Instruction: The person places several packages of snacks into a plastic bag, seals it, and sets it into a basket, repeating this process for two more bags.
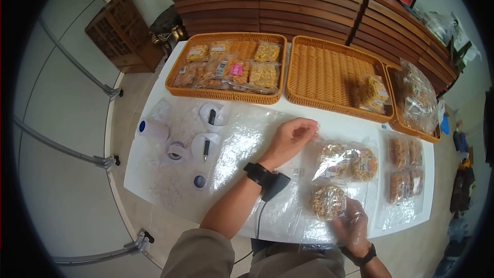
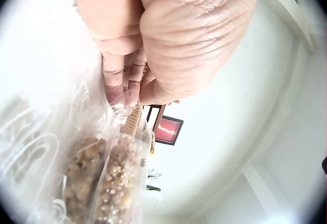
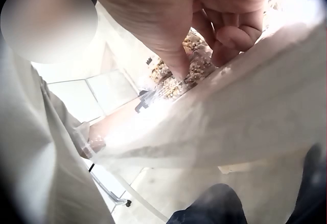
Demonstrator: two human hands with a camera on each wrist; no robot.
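My left hand pinches the edge of a clear bag that holds two round nut pieces. The left wrist view shows its thumb and fingertips together at the clear film, above the nut pieces. At the table's front, my right hand holds a bagged round nut piece by its right side. In the right wrist view, the thumb of this hand lies against the nut piece, its other fingers curled beside it.
Wicker trays with snack packs line the table's back. Several brown packs lie at the right. Black pens, tape rolls and a white roll lie at the left. Clear film covers part of the white table.
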